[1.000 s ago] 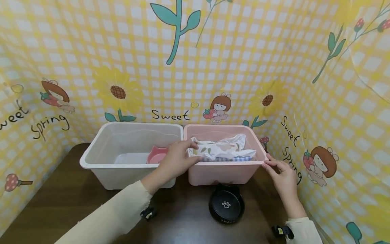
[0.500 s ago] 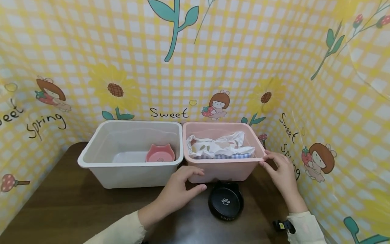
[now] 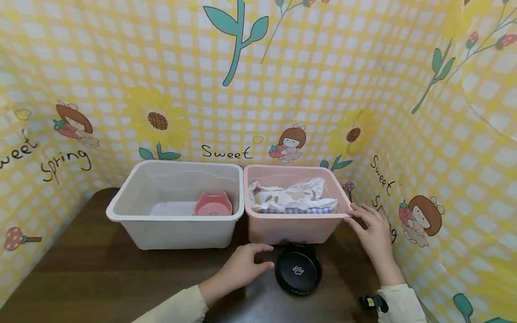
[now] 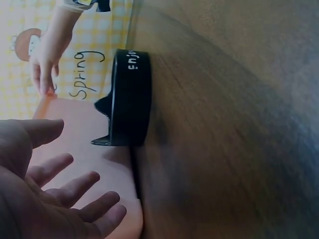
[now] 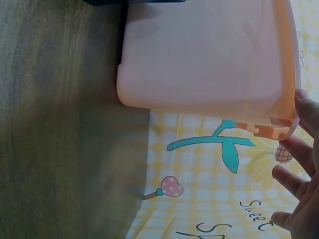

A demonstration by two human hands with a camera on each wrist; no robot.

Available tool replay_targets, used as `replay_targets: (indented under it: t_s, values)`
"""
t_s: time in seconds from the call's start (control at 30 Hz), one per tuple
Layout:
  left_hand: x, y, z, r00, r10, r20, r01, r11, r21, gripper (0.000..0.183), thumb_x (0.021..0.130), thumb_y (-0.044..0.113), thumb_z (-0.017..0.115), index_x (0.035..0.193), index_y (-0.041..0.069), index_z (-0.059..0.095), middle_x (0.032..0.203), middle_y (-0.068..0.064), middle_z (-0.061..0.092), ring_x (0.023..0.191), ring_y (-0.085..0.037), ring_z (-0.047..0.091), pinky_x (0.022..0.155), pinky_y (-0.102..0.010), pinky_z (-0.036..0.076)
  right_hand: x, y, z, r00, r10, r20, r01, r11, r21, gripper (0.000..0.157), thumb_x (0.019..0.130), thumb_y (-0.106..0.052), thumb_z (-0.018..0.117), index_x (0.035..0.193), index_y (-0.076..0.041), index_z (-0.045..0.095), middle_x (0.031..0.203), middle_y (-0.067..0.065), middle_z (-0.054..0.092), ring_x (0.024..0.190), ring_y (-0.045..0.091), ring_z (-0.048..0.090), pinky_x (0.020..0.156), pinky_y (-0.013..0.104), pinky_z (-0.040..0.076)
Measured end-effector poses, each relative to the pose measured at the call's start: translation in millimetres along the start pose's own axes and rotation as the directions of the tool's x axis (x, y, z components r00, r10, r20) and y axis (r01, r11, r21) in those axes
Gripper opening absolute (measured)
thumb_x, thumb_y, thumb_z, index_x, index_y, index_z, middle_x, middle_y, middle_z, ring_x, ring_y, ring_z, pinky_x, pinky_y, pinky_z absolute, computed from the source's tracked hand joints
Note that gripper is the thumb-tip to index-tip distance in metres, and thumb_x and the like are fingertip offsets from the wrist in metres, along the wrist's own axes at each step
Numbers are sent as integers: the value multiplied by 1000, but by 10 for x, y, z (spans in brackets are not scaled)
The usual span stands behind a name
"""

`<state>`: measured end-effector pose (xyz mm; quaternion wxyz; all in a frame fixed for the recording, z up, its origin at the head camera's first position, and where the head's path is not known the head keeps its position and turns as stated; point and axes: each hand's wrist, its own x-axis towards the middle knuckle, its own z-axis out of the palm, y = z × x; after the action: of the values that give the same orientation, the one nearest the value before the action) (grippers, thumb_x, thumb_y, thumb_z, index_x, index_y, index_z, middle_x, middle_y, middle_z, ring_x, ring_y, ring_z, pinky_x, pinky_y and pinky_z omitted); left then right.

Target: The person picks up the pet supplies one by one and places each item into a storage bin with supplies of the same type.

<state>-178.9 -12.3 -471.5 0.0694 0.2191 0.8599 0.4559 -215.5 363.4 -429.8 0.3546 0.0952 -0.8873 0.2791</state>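
My left hand (image 3: pixel 242 268) hovers just left of a black cat-eared pet bowl (image 3: pixel 298 270), its thumb and fingers spread apart with nothing between them. The bowl sits on the table with a white paw print inside; its ears and side lettering show in the left wrist view. At the front right corner of a pink plastic bin (image 3: pixel 295 229), my right hand (image 3: pixel 373 233) pinches the rim between thumb and index finger, the other fingers loose. Inside that bin lie a white printed cloth (image 3: pixel 288 195) and a blue checked cloth (image 3: pixel 307 210) beneath it.
A light grey bin (image 3: pixel 177 234) stands against the pink one on its left, with a pink cat-eared bowl (image 3: pixel 213 204) in it. Both stand on the dark wooden table (image 3: pixel 93 269). A yellow checked curtain (image 3: pixel 315 80) rises behind and along the sides.
My left hand has come out from over the pink bin, down and toward me, to beside the black bowl. The right hand has stayed at the bin's corner.
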Motion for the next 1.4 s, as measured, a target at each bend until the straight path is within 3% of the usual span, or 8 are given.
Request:
replay_targets:
  t_s: [0.4,0.67,1.07,1.23,1.4]
  values:
    - [255,-80,323,999,-47,12,47,999,-11,54,88,26,82,134,5,65,126,-14,71,121,-31,65,102,-51,50,5,-5,2,999,45,-8,-45,999,16,25,78,-9,88,102,-7,81,121,11,74,123,43,59,115,72,22]
    - [323,-79,478,990,-138,-1,138,990,14,58,85,28,84,136,9,65,127,-11,71,119,-31,65,99,-56,50,-52,4,15,998,60,-19,-59,998,19,25,78,-7,88,102,-7,81,119,12,75,121,42,60,114,72,24]
    - [461,-30,560,989,-110,-103,121,987,102,46,79,26,88,122,14,75,103,1,78,97,-18,71,84,-47,53,-10,6,12,999,46,-28,-45,999,13,26,77,-7,88,102,-7,81,119,12,75,120,41,60,114,74,20]
    - [469,-15,581,983,-115,-143,135,981,138,42,77,19,88,117,13,77,99,1,78,93,-18,71,85,-53,51,-17,6,21,999,46,-23,-46,999,19,25,77,-8,88,102,-8,81,119,11,75,121,40,60,114,75,18]
    - [455,56,544,982,-129,-140,153,972,176,39,78,19,88,115,12,78,102,1,78,95,-21,70,90,-63,45,-6,4,15,999,39,-37,-38,999,24,25,77,-8,89,101,-8,82,119,11,75,119,40,61,114,74,20]
